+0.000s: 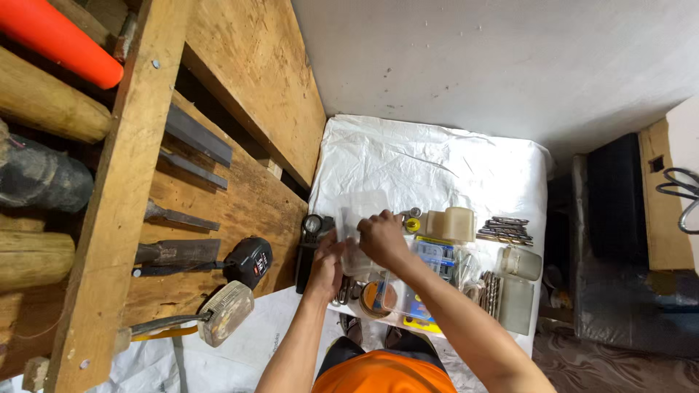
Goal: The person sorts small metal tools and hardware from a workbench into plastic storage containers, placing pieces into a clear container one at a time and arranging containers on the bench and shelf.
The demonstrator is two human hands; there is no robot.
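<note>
Both hands, left hand (325, 263) and right hand (380, 239), close their fingers on a clear plastic box (358, 218) above the white sheet (408, 156). Just right lie a blue-and-yellow package (435, 255), a cream block (451, 223) and drill bits (505, 230).

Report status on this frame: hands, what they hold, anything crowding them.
Left hand and right hand both grip a clear plastic box. Box over white sheet. Drill bits, jars and tape roll crowd close.
</note>
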